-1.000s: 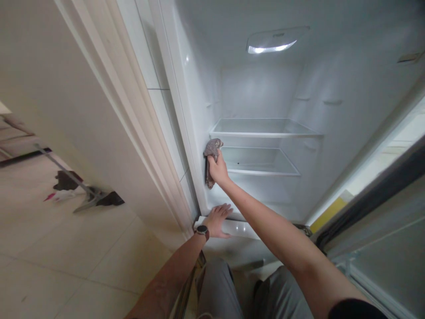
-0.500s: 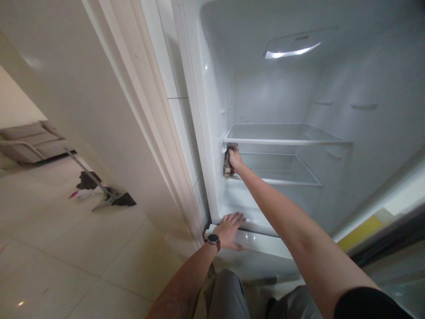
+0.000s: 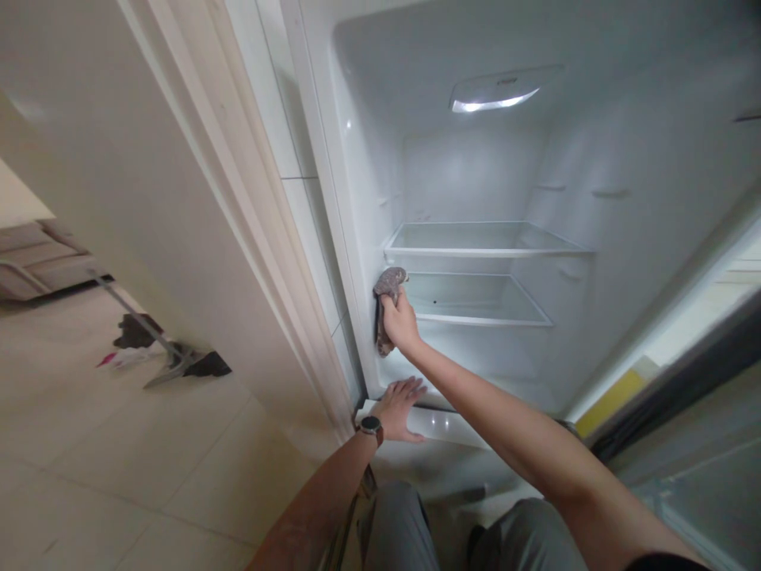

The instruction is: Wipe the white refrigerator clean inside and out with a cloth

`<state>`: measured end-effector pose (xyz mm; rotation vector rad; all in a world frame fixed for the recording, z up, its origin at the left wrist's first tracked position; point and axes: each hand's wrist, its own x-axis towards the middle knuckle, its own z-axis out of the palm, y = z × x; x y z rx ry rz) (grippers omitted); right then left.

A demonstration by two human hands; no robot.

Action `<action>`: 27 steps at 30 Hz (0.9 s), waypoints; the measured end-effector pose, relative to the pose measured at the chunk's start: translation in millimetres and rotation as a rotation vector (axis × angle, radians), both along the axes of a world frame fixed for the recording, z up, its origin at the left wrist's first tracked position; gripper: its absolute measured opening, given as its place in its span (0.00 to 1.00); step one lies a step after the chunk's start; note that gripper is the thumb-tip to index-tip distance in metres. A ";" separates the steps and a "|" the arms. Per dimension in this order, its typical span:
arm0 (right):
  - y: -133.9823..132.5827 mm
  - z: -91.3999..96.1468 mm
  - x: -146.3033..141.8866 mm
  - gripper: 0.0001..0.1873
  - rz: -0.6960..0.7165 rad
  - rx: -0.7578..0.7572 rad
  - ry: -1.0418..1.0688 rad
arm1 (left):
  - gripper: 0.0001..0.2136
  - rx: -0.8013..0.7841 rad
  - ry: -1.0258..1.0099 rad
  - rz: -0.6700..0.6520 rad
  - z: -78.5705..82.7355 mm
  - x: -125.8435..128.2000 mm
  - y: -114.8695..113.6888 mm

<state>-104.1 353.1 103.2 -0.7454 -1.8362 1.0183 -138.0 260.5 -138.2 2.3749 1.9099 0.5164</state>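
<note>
Cloth [image 3: 390,282] in right hand [image 3: 401,321] shifted frontward inside fridge [image 3: 464,178]; two shelves [image 3: 484,253] within.

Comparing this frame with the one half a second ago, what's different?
The right grip has drawn the cloth outward and down along the refrigerator's left inner wall, from near the shelf ends toward the front opening. The camera view has shifted slightly too. Nothing was picked up or let go: the cloth is still held, and the left grip still rests open on the white front ledge.
</note>
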 end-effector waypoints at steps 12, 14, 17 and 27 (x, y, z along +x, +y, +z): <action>-27.0 35.9 -1.6 0.29 0.021 0.177 0.107 | 0.58 0.011 0.008 0.025 1.4 1.3 -1.2; -31.8 20.1 1.0 0.31 0.017 0.160 0.061 | 0.56 -0.019 -0.012 0.039 1.1 1.2 -1.9; -45.5 -14.5 10.0 0.33 0.025 0.132 -0.024 | 0.55 -0.067 -0.048 0.041 -1.1 0.0 -2.0; -53.8 -118.1 27.6 0.35 0.000 0.042 -0.192 | 0.56 -0.034 -0.087 0.028 -14.4 -2.6 -2.8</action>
